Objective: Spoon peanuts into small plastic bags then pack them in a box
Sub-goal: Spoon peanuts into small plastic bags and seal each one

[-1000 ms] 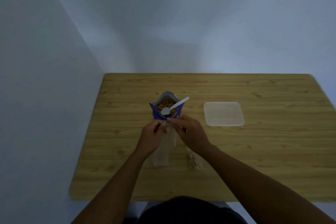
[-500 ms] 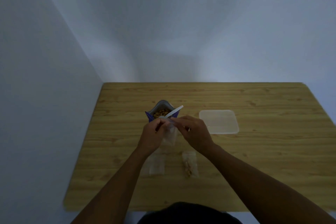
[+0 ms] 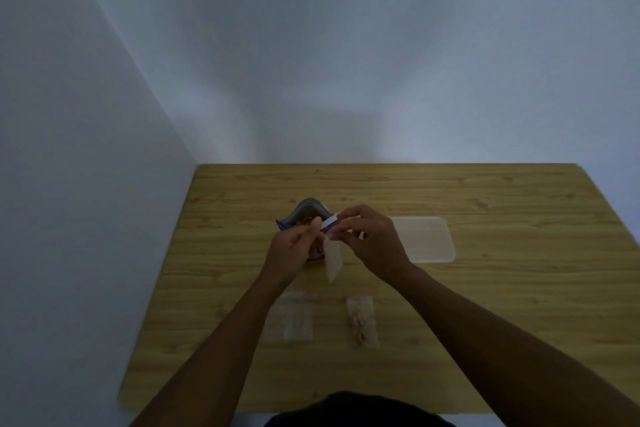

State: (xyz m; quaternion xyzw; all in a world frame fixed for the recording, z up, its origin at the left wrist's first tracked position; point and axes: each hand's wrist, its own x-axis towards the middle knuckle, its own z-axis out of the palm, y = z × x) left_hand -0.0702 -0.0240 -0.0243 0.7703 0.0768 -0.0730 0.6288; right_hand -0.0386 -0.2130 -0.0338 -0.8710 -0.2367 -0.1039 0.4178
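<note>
An open blue peanut pouch (image 3: 309, 212) stands mid-table with peanuts showing inside. In front of it my left hand (image 3: 294, 250) and my right hand (image 3: 375, 242) pinch the top of a small empty plastic bag (image 3: 333, 259), which hangs in the air between them. A white spoon handle (image 3: 329, 220) shows between my fingertips; its bowl is hidden. A small bag with peanuts (image 3: 362, 321) lies flat near me. A stack of empty small bags (image 3: 293, 319) lies to its left. The clear plastic box (image 3: 427, 238) sits right of my right hand.
The wooden table (image 3: 519, 305) fills the lower view, pushed against a wall on its left and far sides. My dark clothing shows at the bottom edge.
Both hands have lifted the empty small bag off the table and raised it in front of the pouch. The camera has tilted up, so the table sits lower in view.
</note>
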